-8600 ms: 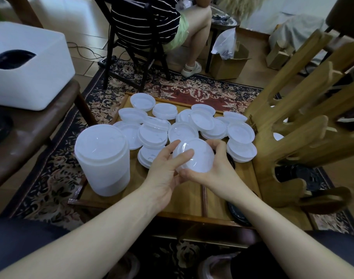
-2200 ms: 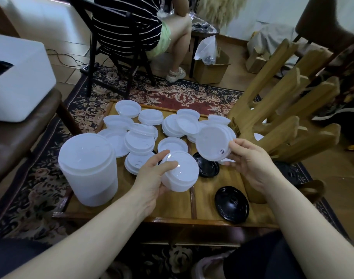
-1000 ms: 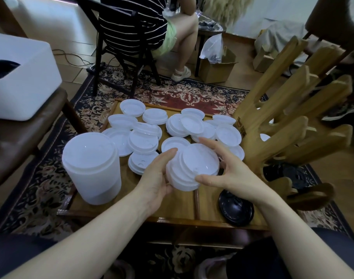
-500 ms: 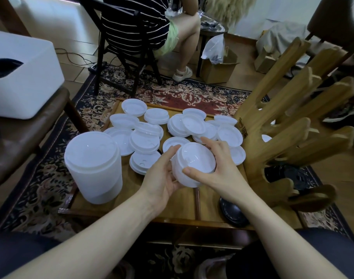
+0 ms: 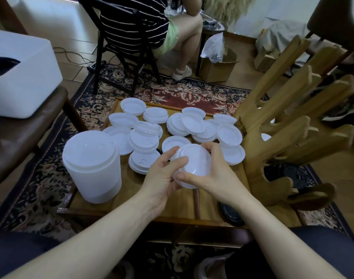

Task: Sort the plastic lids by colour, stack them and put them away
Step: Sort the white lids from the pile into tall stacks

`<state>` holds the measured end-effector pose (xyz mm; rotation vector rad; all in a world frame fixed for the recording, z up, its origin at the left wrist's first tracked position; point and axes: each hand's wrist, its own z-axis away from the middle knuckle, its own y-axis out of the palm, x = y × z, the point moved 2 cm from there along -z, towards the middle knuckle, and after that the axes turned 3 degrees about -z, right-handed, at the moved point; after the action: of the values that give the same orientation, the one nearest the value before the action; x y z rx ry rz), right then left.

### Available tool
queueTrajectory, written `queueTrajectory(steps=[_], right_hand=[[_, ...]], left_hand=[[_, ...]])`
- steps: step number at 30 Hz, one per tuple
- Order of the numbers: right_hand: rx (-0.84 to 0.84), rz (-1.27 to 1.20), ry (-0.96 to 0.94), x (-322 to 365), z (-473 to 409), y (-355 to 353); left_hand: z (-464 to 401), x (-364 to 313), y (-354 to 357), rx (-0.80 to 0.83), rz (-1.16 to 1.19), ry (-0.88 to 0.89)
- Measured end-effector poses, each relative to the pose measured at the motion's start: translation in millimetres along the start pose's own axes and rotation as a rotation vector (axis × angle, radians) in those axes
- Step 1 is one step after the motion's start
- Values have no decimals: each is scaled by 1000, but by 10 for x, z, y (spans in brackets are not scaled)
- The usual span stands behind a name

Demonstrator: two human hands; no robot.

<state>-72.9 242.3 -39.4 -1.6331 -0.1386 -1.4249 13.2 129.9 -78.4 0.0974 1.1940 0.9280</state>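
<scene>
A short stack of white lids point(image 5: 194, 165) is held just above the low wooden table point(image 5: 135, 200). My left hand point(image 5: 162, 174) grips its left side with the thumb on top. My right hand point(image 5: 216, 174) grips its right side, thumb under the near rim. Several loose white lids point(image 5: 189, 123) lie spread over the far half of the table. A tall stack of white lids point(image 5: 91, 166) stands at the left. A black lid point(image 5: 231, 215) shows partly under my right forearm near the front edge.
A wooden rack with slanted arms point(image 5: 288, 125) stands at the right, with black lids point(image 5: 286, 174) in it. A white bin point(image 5: 21, 77) sits on a brown stool at the left. A person sits on a black chair point(image 5: 121, 43) beyond the table.
My right hand brought a white lid onto the stack in my left hand, and both hands now close round the stack, slightly farther from me than half a second ago.
</scene>
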Motion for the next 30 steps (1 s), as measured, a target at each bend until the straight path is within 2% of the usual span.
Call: queueTrajectory(steps=[4, 6, 11, 17, 25, 28, 30], right_hand=[[193, -33, 18, -47, -25, -107], [236, -21, 15, -84, -32, -149], [153, -3, -21, -104, -24, -153], [167, -99, -43, -113, -33, -129], [-3, -154, -52, -185, 18, -51], [25, -131, -55, -191, 9, -50], [123, -119, -40, -189, -11, -84]], left_hand=[[-9, 9, -21, -40, 0, 1], [-23, 15, -37, -59, -7, -3], [-31, 8, -27, -72, -11, 18], [-32, -4, -18, -58, 23, 17], [-11, -10, -18, -41, 25, 42], [5, -13, -9, -23, 36, 25], [11, 3, -13, -20, -4, 25]])
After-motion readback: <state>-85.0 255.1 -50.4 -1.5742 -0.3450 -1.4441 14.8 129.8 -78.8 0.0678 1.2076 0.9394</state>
